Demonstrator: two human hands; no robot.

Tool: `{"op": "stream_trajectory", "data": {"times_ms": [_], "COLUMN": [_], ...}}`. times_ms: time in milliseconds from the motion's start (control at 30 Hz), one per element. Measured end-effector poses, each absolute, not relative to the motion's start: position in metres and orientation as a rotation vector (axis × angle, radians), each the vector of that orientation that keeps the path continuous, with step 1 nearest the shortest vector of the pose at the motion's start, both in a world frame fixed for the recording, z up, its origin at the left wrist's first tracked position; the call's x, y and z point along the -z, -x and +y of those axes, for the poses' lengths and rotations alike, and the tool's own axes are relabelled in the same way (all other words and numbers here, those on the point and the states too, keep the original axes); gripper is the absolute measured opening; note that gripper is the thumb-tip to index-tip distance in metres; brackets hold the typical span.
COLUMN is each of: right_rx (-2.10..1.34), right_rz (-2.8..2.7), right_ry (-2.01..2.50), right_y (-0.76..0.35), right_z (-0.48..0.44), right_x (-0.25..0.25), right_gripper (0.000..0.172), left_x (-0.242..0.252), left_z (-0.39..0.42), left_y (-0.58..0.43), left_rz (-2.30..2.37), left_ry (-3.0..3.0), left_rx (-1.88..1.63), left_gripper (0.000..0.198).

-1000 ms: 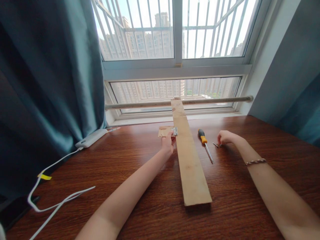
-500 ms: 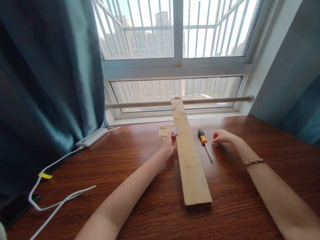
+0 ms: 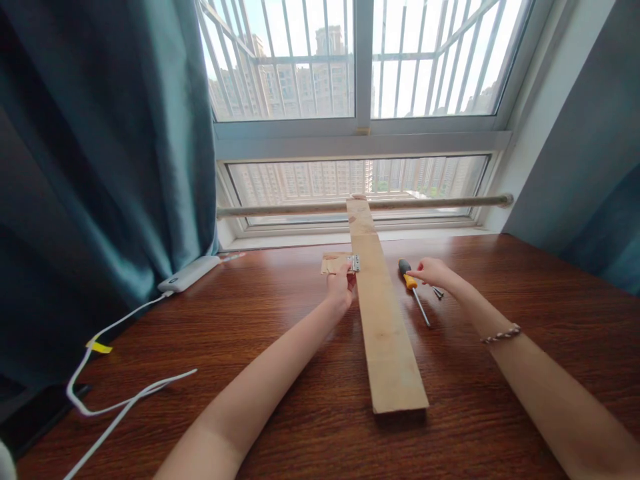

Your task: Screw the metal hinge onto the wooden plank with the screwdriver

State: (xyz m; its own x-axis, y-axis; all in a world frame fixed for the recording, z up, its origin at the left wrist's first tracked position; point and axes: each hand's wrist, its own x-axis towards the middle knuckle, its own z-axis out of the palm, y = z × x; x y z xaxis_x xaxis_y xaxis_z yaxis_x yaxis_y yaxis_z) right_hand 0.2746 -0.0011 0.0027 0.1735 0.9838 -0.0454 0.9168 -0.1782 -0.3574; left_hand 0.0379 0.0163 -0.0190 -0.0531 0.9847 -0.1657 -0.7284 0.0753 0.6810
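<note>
Left hand [image 3: 341,288] sits at the near edge of the small wood block [image 3: 334,263], fingertips pinching it beside the little metal hinge [image 3: 355,263], which bridges the block and the long plank [image 3: 383,313]. That grip looks meant to keep block and plank butted together so the hinge stays lined up. The plank runs away from the fingers toward the window, its far end propped on the wooden rod [image 3: 360,205] along the sill.

Over on the other side, the right hand [image 3: 434,272] has slid leftward compared with half a second ago: back then it was curled over the screws [image 3: 438,292], now its fingertips meet the yellow handle of the screwdriver [image 3: 413,292], which lies on the table [image 3: 250,333] just right of the plank. The fingers are lightly curled; whether they have closed on the handle or carry a screw is hard to tell at this size. At least one screw lies just behind the knuckles. The left hand hasn't budged.
</note>
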Motion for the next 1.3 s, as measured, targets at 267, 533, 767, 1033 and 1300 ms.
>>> {"op": "stream_trajectory", "data": {"times_ms": [267,533,767,1033,1300], "right_rx": [-0.562,-0.938,-1.018,-0.991,-1.031], "right_rz": [-1.412,-0.762,-0.854,-0.813,-0.822], "right_ry": [1.953,0.906,0.773,0.859,0.846], "right_y": [-0.254,-0.266,-0.222,-0.218,-0.219], "right_z": [-0.003,0.006,0.021,0.029,0.026], "right_x": [0.017,-0.072,-0.073,-0.053,-0.048], "right_gripper": [0.023,0.005,0.011,0.013,0.009], "left_x": [0.006,0.001,-0.001,-0.006,-0.004], "left_z": [0.007,0.003,0.001,-0.002,0.001], "left_y": [-0.041,-0.042,-0.041,-0.040,-0.040], "left_rz": [0.737,0.717,0.737,0.765,0.746], "left_ry": [-0.374,-0.312,-0.332,-0.332,-0.317], "left_rx": [-1.490,-1.500,-1.483,-1.455,-1.451], "left_gripper": [0.008,0.014,0.011,0.010,0.011]}}
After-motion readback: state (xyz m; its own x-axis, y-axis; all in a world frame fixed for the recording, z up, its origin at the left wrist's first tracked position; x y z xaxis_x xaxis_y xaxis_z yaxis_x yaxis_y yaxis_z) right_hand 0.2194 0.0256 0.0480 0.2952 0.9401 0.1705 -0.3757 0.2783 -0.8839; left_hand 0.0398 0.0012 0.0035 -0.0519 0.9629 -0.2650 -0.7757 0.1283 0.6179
